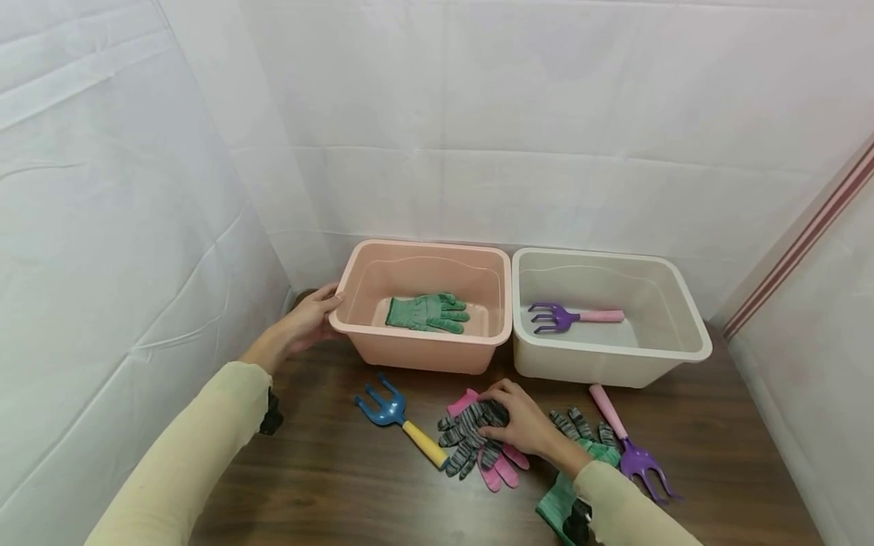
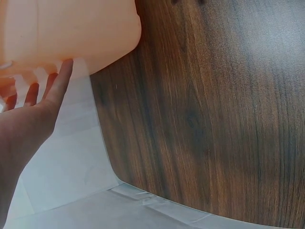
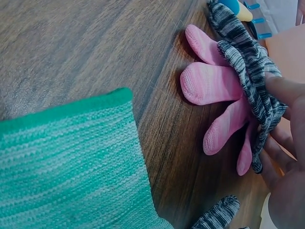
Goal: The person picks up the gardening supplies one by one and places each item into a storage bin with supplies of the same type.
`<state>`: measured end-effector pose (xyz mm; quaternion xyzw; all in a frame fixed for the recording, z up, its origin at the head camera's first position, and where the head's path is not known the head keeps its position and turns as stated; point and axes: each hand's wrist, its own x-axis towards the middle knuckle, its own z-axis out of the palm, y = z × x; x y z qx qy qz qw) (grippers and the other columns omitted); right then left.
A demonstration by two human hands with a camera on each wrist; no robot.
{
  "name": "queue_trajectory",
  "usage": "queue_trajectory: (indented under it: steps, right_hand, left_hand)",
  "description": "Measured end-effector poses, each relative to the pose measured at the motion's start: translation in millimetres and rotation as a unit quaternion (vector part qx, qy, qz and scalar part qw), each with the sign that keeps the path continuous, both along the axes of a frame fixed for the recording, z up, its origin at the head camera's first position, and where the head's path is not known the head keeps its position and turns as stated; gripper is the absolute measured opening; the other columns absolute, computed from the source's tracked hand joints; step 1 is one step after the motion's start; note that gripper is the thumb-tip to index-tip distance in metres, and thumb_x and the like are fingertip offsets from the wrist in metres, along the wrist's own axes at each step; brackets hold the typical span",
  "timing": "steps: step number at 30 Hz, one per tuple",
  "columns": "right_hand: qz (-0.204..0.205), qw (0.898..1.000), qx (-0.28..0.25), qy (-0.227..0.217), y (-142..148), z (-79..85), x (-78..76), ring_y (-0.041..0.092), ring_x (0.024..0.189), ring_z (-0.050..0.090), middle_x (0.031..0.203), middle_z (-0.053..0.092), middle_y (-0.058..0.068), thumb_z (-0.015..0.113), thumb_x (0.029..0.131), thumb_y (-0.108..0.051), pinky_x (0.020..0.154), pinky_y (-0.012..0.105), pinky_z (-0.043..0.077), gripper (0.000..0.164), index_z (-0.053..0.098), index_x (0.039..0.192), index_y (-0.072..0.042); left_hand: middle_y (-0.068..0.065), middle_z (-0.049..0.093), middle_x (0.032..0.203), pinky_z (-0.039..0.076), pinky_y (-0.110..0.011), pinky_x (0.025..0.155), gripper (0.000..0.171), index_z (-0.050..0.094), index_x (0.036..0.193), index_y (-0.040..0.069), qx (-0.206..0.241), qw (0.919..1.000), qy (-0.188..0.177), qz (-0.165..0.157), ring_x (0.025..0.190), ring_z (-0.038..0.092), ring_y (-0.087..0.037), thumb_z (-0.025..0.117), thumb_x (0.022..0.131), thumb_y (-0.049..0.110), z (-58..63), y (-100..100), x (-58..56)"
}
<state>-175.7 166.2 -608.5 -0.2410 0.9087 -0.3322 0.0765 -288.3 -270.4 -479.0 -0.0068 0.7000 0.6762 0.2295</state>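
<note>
Head and wrist views of two-handed work at a wooden tabletop (image 1: 307, 485). At lower centre of the head view, the right hand (image 1: 522, 425) pinches a gray-striped glove (image 1: 467, 434), which lies over a pink glove (image 1: 504, 469); the right wrist view shows the thumb pressed on the gray knit and fingers at its far side. At centre left, the left hand (image 1: 303, 324) holds the left rim of a salmon bin (image 1: 423, 351), its fingers against the outside of the wall in the left wrist view. Inside this bin lies a green glove (image 1: 416, 311); the off-white bin (image 1: 580, 368) just beside it, right of centre, contains a purple fork (image 1: 560, 317) with a pink handle. Left of the gray-striped glove, a blue fork (image 1: 391, 411) points its tines toward the upper left; at lower right lie a second purple fork (image 1: 636, 459) and a green cuff (image 1: 558, 500), partly hidden by the right forearm. The step in hand appears to be the taking up of the gray-striped glove. The next move seems to call for a firm pinch on the knit and a lift that leaves the pink glove behind; whether the two cling together cannot be told.
</note>
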Motion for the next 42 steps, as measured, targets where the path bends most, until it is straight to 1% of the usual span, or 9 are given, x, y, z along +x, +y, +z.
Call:
queue_trajectory:
  steps: [5,14,19,21,23,28,33,38,42]
  right_hand:
    - [0.004,1.000,0.009,0.008,-1,-1.4,-1.7,0.023,0.122,0.055,0.126,0.058,-0.002,0.089,0.088,-0.033,0.105,0.050,0.051,0.047,0.073,0.131,-0.021]
    - [0.014,0.999,-0.016,0.029,1,0.6,-4.2,0.019,0.113,0.060,0.118,0.059,-0.005,0.089,0.089,-0.029,0.099,0.047,0.054,0.038,0.074,0.123,-0.020]
    - [0.011,0.999,-0.028,0.030,3,1.7,-5.6,0.018,0.108,0.063,0.116,0.060,-0.004,0.089,0.089,-0.024,0.095,0.045,0.056,0.035,0.074,0.120,-0.019]
    - [0.010,0.999,-0.030,0.030,4,1.3,-6.9,0.016,0.106,0.063,0.114,0.060,-0.005,0.089,0.090,-0.023,0.093,0.043,0.057,0.033,0.074,0.120,-0.019]
    - [0.009,0.999,-0.031,0.028,5,2.5,-7.5,0.013,0.103,0.063,0.112,0.060,-0.006,0.088,0.091,-0.022,0.091,0.041,0.057,0.032,0.074,0.119,-0.020]
    - [0.007,0.999,-0.033,0.029,7,6.9,-8.4,0.013,0.094,0.060,0.107,0.061,-0.007,0.088,0.090,-0.018,0.083,0.036,0.056,0.029,0.074,0.116,-0.019]
    - [0.010,0.999,-0.020,0.038,9,8.5,-9.4,0.013,0.088,0.059,0.103,0.060,-0.007,0.088,0.090,-0.016,0.076,0.030,0.053,0.027,0.074,0.113,-0.018]
    - [0.011,0.999,-0.019,0.042,13,12.6,-11.1,0.010,0.085,0.058,0.100,0.061,-0.008,0.088,0.090,-0.014,0.073,0.028,0.054,0.024,0.075,0.110,-0.017]
    - [0.007,0.999,-0.023,0.036,15,20.9,-12.4,0.010,0.085,0.060,0.098,0.063,-0.009,0.086,0.091,-0.012,0.073,0.028,0.054,0.022,0.074,0.109,-0.017]
  left_hand:
    - [-0.029,0.026,0.169,0.038,-0.066,0.117,0.062,0.010,0.172,0.012,-0.003,1.0000,0.002,0.002,0.126,0.060,-0.027,0.036,0.118,0.026,1.2,0,0.9]
    - [-0.027,0.024,0.170,0.035,-0.067,0.118,0.062,0.009,0.172,0.014,-0.002,1.0000,-0.002,0.006,0.136,0.053,-0.034,0.037,0.118,0.027,-0.2,-1,0.4]
    - [-0.026,0.024,0.171,0.035,-0.066,0.119,0.063,0.009,0.172,0.016,0.003,0.9999,-0.005,0.010,0.148,0.039,-0.047,0.038,0.118,0.029,-0.4,1,0.5]
    - [-0.025,0.024,0.171,0.034,-0.066,0.119,0.064,0.008,0.172,0.016,0.007,0.9999,-0.007,0.013,0.151,0.033,-0.050,0.038,0.118,0.029,-0.7,2,0.3]
    - [-0.025,0.023,0.171,0.034,-0.067,0.119,0.064,0.007,0.172,0.016,0.009,0.9998,-0.009,0.014,0.152,0.031,-0.051,0.038,0.118,0.029,-1.2,2,-0.1]
    - [-0.024,0.022,0.172,0.034,-0.066,0.119,0.064,0.007,0.172,0.016,0.008,0.9998,-0.009,0.012,0.152,0.030,-0.051,0.039,0.118,0.029,-3.0,2,-0.7]
    - [-0.024,0.021,0.172,0.033,-0.067,0.120,0.065,0.006,0.172,0.016,0.008,0.9999,-0.007,0.006,0.152,0.030,-0.051,0.038,0.118,0.029,-3.8,1,0.0]
    - [-0.024,0.021,0.172,0.034,-0.067,0.119,0.065,0.007,0.172,0.016,0.006,0.9999,-0.008,0.013,0.153,0.030,-0.050,0.038,0.118,0.029,-3.4,1,0.5]
    - [-0.024,0.023,0.172,0.036,-0.066,0.118,0.065,0.008,0.172,0.016,-0.001,0.9999,-0.006,0.015,0.152,0.031,-0.050,0.039,0.118,0.031,-2.1,2,0.6]
